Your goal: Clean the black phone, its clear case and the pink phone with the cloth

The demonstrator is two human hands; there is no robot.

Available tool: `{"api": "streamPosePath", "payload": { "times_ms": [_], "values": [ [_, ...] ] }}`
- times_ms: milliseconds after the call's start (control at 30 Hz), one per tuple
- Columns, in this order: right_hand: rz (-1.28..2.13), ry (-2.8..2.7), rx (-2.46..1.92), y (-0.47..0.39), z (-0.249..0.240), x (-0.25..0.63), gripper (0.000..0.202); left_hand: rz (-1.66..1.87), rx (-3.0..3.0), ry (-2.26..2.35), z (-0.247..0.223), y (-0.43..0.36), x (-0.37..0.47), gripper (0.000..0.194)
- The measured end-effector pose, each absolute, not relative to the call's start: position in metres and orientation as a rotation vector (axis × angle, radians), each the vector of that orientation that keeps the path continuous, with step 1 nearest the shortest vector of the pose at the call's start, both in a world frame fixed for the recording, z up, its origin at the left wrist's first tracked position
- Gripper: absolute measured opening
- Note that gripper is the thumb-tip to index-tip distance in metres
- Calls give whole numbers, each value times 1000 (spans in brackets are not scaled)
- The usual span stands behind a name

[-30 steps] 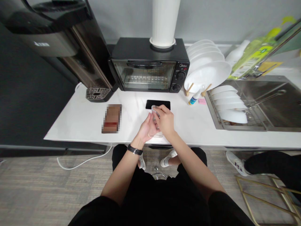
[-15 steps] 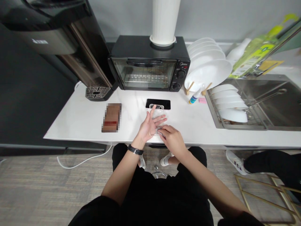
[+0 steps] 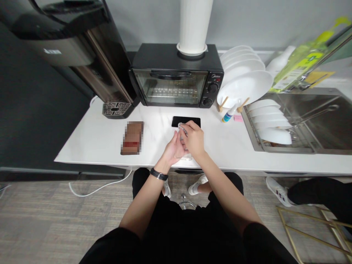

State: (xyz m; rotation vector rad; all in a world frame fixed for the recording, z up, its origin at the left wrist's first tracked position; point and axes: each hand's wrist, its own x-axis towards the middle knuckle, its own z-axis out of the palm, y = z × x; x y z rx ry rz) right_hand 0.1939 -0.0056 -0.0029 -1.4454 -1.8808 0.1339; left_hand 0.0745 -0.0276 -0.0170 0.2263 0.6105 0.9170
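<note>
A clear phone case [image 3: 187, 157] lies across my left hand [image 3: 173, 149], partly hidden by both hands. My left hand is palm up, its fingers curled around the case. Over its far end is my right hand [image 3: 194, 137], with thumb and fingers pinched on the case's rim near the camera cutout. Just beyond my hands a black phone [image 3: 178, 121] lies flat on the white counter, its right part covered by my right fingers. A brown pixelated item [image 3: 132, 138] rests on the counter to the left.
Behind the phone stands a black toaster oven [image 3: 176, 90] with a white pot on top. A dispenser [image 3: 114, 109] is at left. White plates [image 3: 244, 86], a glue bottle [image 3: 227, 116] and a sink [image 3: 257, 146] are right. A person's shoe [image 3: 277, 191] shows below.
My right hand has moved from the near end of the case to its far end, beside the phone. My left fingers, spread before, are now curled in.
</note>
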Motion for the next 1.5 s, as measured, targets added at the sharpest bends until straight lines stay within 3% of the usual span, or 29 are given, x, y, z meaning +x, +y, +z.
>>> {"api": "streamPosePath", "payload": {
  "times_ms": [333,467,767,1033,1367,1500],
  "values": [
    [404,-2088,-1237,-79,-8,200,16,948,318,529,-15,-35,70,62],
    [338,-2189,-1287,-107,-10,215,13,961,413,533,-15,-36,70,67],
    [57,-2057,-1664,-52,-3,213,17,926,391,521,-16,-34,71,57],
    [86,-1866,-1480,-8,-1,192,24,907,261,621,-18,-29,76,55],
    [425,-2035,-1283,-81,-9,195,14,957,349,556,-16,-36,70,61],
    [350,-2092,-1328,-107,-14,212,15,969,394,568,-13,-37,71,68]
  ]
}}
